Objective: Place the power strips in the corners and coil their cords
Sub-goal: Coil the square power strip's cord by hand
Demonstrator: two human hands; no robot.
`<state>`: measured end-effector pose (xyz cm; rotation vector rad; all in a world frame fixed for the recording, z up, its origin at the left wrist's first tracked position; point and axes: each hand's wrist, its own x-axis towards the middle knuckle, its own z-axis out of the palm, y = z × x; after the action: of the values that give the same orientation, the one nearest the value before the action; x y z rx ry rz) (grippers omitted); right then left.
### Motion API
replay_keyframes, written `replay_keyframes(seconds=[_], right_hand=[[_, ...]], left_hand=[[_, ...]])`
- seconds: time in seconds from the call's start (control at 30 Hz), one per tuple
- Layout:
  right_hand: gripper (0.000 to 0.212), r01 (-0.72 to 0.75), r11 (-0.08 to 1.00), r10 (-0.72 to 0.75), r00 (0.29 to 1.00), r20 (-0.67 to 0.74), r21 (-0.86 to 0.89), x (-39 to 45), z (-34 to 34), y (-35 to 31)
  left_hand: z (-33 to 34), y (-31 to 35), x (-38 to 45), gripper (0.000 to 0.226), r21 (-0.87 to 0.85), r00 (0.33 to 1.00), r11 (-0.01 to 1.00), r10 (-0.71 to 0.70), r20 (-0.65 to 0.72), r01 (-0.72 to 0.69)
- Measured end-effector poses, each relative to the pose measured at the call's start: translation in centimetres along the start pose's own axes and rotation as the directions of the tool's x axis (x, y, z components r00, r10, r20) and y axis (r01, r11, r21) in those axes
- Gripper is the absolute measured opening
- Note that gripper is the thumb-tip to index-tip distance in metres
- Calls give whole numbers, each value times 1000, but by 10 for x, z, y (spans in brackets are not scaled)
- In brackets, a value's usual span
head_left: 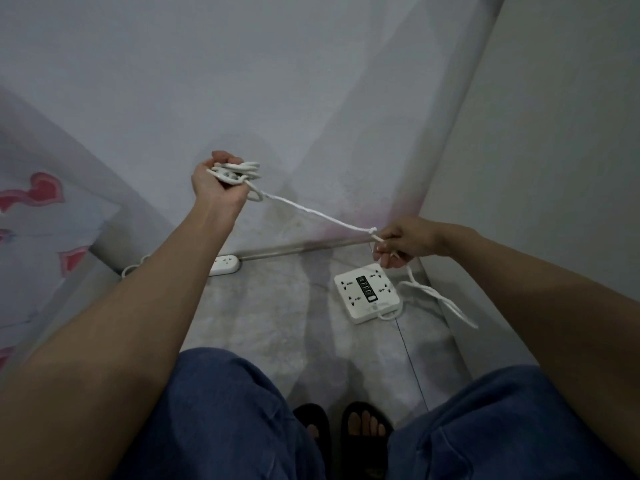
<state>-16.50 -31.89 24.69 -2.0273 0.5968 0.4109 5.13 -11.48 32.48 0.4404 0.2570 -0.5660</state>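
Nearest the camera, two feet in dark sandals (346, 433) stood on the grey floor (263, 306) between knees in blue trousers (221, 410). Beyond them, the square white power strip (367, 292) lay flat on the floor, sockets up, in the corner where the wall (207, 81) met a pale side panel (554, 133); its edges sat slightly askew to the wall. The white cord (311, 212) left the strip's near edge, looped along the floor on the strip's right side, and rose into the right hand (403, 242), which hovered just above the strip's far corner with fingers curled, pinching the cord near a small kink. From there the cord ran taut, up and leftward, to the left hand (216, 181), held well above and to the left of the strip, its fingers closed around a bundle of coiled loops. Left of the strip, against the foot of the wall, lay a long white power strip (225, 265), partly hidden behind the left forearm, its long axis running along the wall. Farther left of it showed a bed cover (38, 209) with pink hearts.
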Motion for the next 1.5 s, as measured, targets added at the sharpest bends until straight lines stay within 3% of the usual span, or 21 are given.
replay_keyframes(seconds=[0.1, 0.23, 0.33, 0.43, 0.6, 0.73, 0.8, 0.87, 0.93, 1.03, 1.2, 1.27, 1.3, 1.37, 1.4, 1.43, 1.5], right_hand=[[23, -8, 999, 8, 1000, 14, 39, -7, 0, -1], [12, 89, 984, -74, 993, -96, 155, -15, -4, -3], [16, 130, 967, -99, 984, -149, 218, -18, -8, -3], [20, 135, 905, -85, 987, -139, 403, -18, -10, -3], [26, 151, 709, -120, 988, -92, 688, -17, -16, -7], [27, 146, 694, -87, 989, -120, 705, -17, -21, -19], [30, 203, 761, -124, 978, -169, 616, -14, -22, -26], [37, 276, 864, -153, 941, -302, 422, -11, -20, -31], [38, 301, 938, -220, 900, -376, 172, -8, -15, -31], [39, 239, 935, -305, 920, -247, -263, -8, -8, -34], [38, 277, 846, -306, 952, 12, -456, -12, 5, -58], [36, 319, 840, -325, 944, 62, -439, -14, 11, -70], [36, 335, 844, -335, 939, 75, -419, -15, 13, -75], [36, 374, 854, -375, 924, 70, -362, -16, 17, -82], [36, 398, 858, -403, 914, 55, -325, -17, 18, -85], [36, 419, 861, -427, 903, 38, -286, -17, 17, -87], [35, 452, 861, -463, 886, 11, -232, -16, 16, -89]], left_hand=[[-5, 1, 8, 20, 27, 1000, 1000, 5, -30, -4], [-14, 2, 17, 16, 106, 997, 994, 47, -59, -40], [-20, 6, 26, 28, 117, 997, 993, 39, -63, -31], [-25, 8, 31, 29, 171, 999, 985, 39, -38, -32], [-39, 19, 33, 35, -2, 994, 1000, -2, -107, 2], [-53, 23, 32, 36, -56, 984, 996, -76, -160, 68], [-51, 20, 31, 43, 58, 986, 995, -70, -151, 80], [-46, 17, 27, 55, 179, 986, 981, -47, -157, 75], [-43, 18, 29, 48, 157, 985, 984, -60, -163, 86], [-44, 19, 37, 36, 72, 982, 992, -91, -167, 105], [-34, -1, 40, 32, 419, 986, 901, -55, -154, 116], [-28, -17, 35, 30, 597, 994, 795, -62, -93, 106], [-27, -28, 33, 30, 729, 997, 680, -66, -47, 79], [-33, -49, 27, 29, 956, 991, 292, -112, 71, -35], [-38, -57, 23, 27, 987, 978, 103, -158, 135, -120], [-43, -64, 19, 24, 980, 956, -23, -224, 188, -198], [-52, -74, 13, 18, 936, 882, -131, -400, 251, -326]])
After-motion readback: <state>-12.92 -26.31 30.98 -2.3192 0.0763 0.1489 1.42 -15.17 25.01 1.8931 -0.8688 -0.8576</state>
